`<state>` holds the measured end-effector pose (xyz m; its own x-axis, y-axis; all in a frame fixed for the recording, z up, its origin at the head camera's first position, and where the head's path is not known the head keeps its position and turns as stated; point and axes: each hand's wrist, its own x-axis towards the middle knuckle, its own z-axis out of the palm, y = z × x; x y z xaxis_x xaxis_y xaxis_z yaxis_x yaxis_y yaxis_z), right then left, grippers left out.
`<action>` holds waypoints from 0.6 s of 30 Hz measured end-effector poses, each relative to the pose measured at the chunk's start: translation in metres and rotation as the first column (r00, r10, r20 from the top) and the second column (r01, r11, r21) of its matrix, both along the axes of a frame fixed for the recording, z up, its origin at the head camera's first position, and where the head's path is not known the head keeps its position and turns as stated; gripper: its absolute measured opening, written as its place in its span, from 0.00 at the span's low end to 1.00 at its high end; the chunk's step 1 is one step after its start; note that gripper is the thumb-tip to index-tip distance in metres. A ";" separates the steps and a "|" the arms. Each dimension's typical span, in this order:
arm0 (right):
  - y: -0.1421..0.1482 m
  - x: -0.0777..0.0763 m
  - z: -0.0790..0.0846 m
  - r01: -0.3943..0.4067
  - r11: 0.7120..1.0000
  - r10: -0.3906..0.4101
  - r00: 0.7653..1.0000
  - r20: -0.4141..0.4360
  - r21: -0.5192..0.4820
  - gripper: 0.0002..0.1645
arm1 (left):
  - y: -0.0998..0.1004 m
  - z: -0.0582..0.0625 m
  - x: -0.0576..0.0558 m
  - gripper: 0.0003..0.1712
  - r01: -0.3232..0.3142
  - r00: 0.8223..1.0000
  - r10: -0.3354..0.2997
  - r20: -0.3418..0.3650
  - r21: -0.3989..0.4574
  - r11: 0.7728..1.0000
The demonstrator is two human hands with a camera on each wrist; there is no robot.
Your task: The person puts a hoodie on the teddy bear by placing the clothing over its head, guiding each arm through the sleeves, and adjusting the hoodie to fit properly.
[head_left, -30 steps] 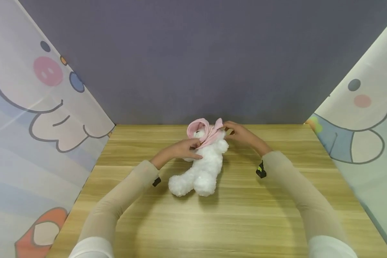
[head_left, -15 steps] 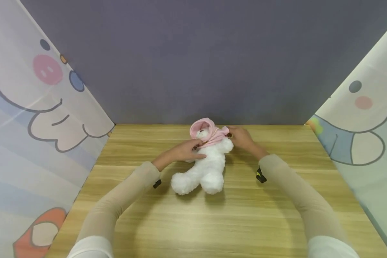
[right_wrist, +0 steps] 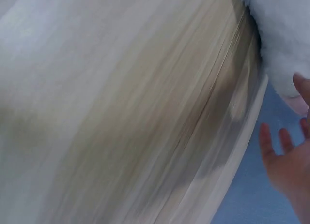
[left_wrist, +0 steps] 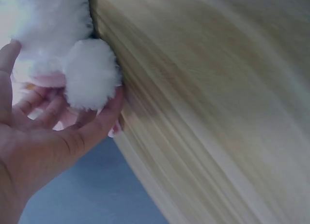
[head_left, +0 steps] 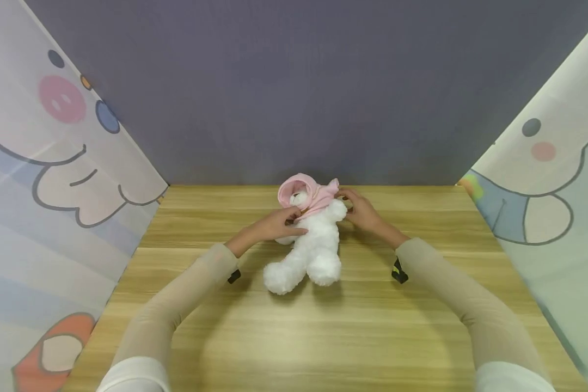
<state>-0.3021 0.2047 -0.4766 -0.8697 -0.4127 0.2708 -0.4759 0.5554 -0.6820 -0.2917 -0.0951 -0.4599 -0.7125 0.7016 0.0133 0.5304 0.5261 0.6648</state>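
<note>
A fluffy white plush toy (head_left: 316,239) lies on its back, its feet toward the front of the wooden table. A pink hooded top (head_left: 318,198) is bunched round its head and upper chest. My left hand (head_left: 276,224) grips the toy at one arm. In the left wrist view its fingers (left_wrist: 104,121) curl beneath the furry paw (left_wrist: 92,74) and the pink cloth, while the thumb lies against the body. On the other side my right hand (head_left: 362,211) is beside the toy's other arm. Its fingers are spread and bent in the right wrist view, its thumb at the fur.
The wooden table (head_left: 294,337) meets a dark grey wall (head_left: 294,87) just behind the toy's head. Panels with cartoon animals stand at the left (head_left: 10,218) and right (head_left: 558,218).
The right hand drew the pink cloth and toy slightly rightward, then its fingers came away from the sleeve edge. The toy has shifted back a little left, and the left hand stays on it.
</note>
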 end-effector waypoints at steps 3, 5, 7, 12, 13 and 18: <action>-0.004 -0.002 0.002 -0.049 0.997 0.054 0.995 0.082 -0.065 0.42 | -0.008 0.000 0.000 0.19 0.003 0.999 -0.006 0.040 0.065 0.998; -0.009 -0.004 0.003 -0.066 0.992 0.079 0.990 0.115 -0.110 0.45 | -0.011 0.000 -0.001 0.18 0.007 0.999 -0.010 0.044 0.079 0.997; -0.014 -0.007 0.002 -0.065 0.986 0.087 0.986 0.142 -0.155 0.44 | -0.013 0.000 0.000 0.18 0.003 0.998 -0.008 0.061 0.082 0.997; -0.025 -0.016 -0.003 -0.043 0.982 0.066 0.991 0.119 -0.184 0.31 | -0.013 -0.001 0.001 0.20 -0.022 0.997 0.017 0.069 0.073 0.997; -0.027 -0.017 -0.004 -0.034 0.984 0.053 0.993 0.105 -0.177 0.27 | -0.013 -0.002 0.000 0.20 -0.031 0.997 0.025 0.066 0.076 0.997; -0.032 -0.012 -0.007 0.057 0.987 -0.049 0.997 0.057 -0.149 0.14 | -0.010 -0.004 0.002 0.22 -0.076 0.996 0.071 0.057 0.085 0.994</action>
